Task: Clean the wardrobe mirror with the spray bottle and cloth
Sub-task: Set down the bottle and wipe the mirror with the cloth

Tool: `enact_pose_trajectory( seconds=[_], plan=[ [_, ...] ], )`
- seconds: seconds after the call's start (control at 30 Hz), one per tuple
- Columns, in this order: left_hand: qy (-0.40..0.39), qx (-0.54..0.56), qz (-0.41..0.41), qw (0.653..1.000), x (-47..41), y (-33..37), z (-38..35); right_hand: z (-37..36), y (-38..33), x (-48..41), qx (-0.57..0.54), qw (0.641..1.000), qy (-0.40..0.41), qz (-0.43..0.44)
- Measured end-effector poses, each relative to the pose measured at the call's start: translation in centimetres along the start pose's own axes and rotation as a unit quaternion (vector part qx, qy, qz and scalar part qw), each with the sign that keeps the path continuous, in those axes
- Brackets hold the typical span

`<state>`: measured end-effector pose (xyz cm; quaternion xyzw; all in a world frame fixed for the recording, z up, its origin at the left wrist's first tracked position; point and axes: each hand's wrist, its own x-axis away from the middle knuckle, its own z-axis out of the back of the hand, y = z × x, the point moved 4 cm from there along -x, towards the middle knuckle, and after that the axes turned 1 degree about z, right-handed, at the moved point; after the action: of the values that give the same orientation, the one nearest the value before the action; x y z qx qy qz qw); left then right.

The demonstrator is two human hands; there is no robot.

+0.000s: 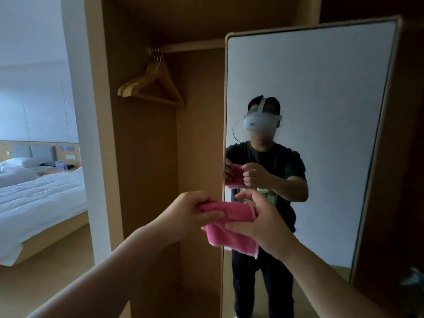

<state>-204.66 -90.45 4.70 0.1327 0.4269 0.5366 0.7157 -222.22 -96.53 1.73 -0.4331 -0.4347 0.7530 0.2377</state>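
A tall wardrobe mirror [321, 88] in a light wooden frame stands upright on the right and reflects a person holding the cloth. A pink cloth [231, 228] hangs folded between both hands, just in front of the mirror's left edge. My left hand [190, 212] pinches its upper left end. My right hand [261, 219] grips its right side, fingers wrapped around the fold. No spray bottle is clearly visible; a blurred whitish object [413, 278] sits at the far right edge.
The open wardrobe [146, 157] left of the mirror holds wooden hangers [153, 88] on a rail. A white wall edge [91, 157] separates it from a bed [39, 198] with white linen at the left. A dark panel [403, 157] borders the mirror's right side.
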Motion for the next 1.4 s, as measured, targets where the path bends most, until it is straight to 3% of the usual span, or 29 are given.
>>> enact_pose_trajectory(
  seconds=[0.13,0.23,0.3,0.43,0.53,0.67,0.77,0.97,1.17,1.4],
  plan=[
    [0.024,0.001,-0.021,0.999,-0.8,1.7,-0.4,1.8,-0.1,-0.2,-0.156,0.986,-0.038,-0.05],
    [0.052,-0.002,-0.048,0.997,-1.8,3.6,-1.3,1.6,-0.2,-0.4,-0.184,0.977,-0.083,-0.066],
    [0.066,-0.032,-0.059,0.996,-2.7,4.6,-1.5,2.5,-0.6,-0.9,-0.197,0.976,-0.054,-0.076],
    [0.085,-0.115,-0.095,0.985,-4.7,7.5,0.0,5.6,-3.8,-3.2,-0.096,0.995,-0.023,-0.016],
    [0.14,-0.15,-0.125,0.971,-6.5,10.0,2.2,7.5,-7.6,-5.3,-0.022,0.998,-0.024,0.047],
    [0.22,-0.127,-0.156,0.955,-9.4,12.3,4.9,8.4,-12.1,-8.3,-0.027,0.997,-0.043,0.059],
    [0.24,-0.109,-0.177,0.948,-11.5,13.4,6.8,8.8,-15.5,-10.6,0.066,0.989,0.026,0.126],
    [0.262,-0.038,-0.19,0.946,-14.0,12.5,11.1,9.3,-23.0,-13.2,0.231,0.928,0.111,0.272],
    [0.287,-0.114,-0.156,0.938,-17.4,10.1,12.9,10.3,-27.1,-16.4,0.328,0.873,0.203,0.298],
    [0.297,-0.11,-0.117,0.941,-19.9,9.1,12.1,10.7,-31.6,-20.5,0.513,0.763,0.242,0.309]
  ],
)
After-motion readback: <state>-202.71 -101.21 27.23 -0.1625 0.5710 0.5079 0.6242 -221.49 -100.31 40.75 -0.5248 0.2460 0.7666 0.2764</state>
